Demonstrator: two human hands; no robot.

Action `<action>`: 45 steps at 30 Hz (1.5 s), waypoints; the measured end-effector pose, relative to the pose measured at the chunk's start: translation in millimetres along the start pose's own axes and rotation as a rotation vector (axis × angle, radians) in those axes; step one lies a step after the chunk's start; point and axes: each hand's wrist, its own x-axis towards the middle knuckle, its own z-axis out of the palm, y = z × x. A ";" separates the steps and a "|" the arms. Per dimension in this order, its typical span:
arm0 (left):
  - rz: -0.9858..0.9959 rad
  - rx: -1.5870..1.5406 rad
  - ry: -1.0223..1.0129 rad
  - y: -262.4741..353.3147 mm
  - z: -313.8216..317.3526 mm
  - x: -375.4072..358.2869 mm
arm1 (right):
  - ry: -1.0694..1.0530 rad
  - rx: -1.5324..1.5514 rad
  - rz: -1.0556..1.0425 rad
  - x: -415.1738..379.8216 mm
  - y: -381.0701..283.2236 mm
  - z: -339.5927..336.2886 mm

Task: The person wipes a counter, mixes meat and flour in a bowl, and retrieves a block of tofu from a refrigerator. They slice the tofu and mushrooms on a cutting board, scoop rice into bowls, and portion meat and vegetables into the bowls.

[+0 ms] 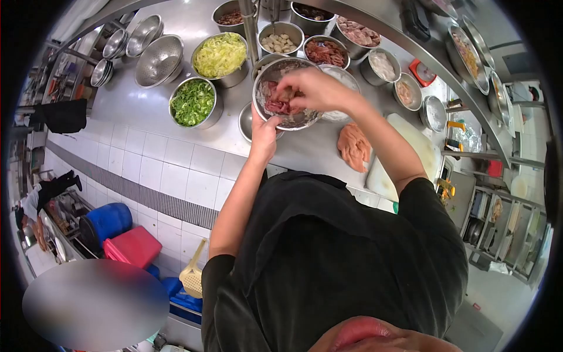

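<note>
My left hand (264, 135) grips the near side of a metal bowl (304, 122), thumb over the rim, and holds it tilted above the steel counter. Sliced raw red meat (279, 108) lies inside, and a pale smear coats the bowl's inner wall. My right hand (314, 89) reaches over the far rim into the bowl, its fingers curled on the meat. Under the bowl, a smaller metal bowl (246, 122) is partly hidden. To the right, a slab of pale pink raw meat (353, 146) lies on the counter beside a white cutting board (399, 161).
Chopped green onions (193, 102) and shredded cabbage (220, 54) fill pots on the left. Pots of garlic-like pieces (278, 43), reddish meat strips (326, 51) and other meat stand behind. A perforated bowl (159, 61) sits far left; a red scale (422, 73) stands right. An overhead rail (410, 47) crosses above.
</note>
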 end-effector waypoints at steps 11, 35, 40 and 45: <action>-0.117 0.156 -0.247 11.3 70.7 -9.6 | 0.813 0.383 0.606 -183.1 152.7 3.0; -0.185 0.158 0.495 27.0 -106.0 -191.0 | 1.648 0.663 0.614 -362.0 441.7 -276.0; -0.183 0.171 0.484 28.1 -107.5 -179.7 | 1.647 0.621 0.631 -362.4 436.0 -275.9; -0.182 0.158 0.473 26.5 -110.8 -183.0 | 1.667 0.603 0.642 -371.2 429.5 -271.8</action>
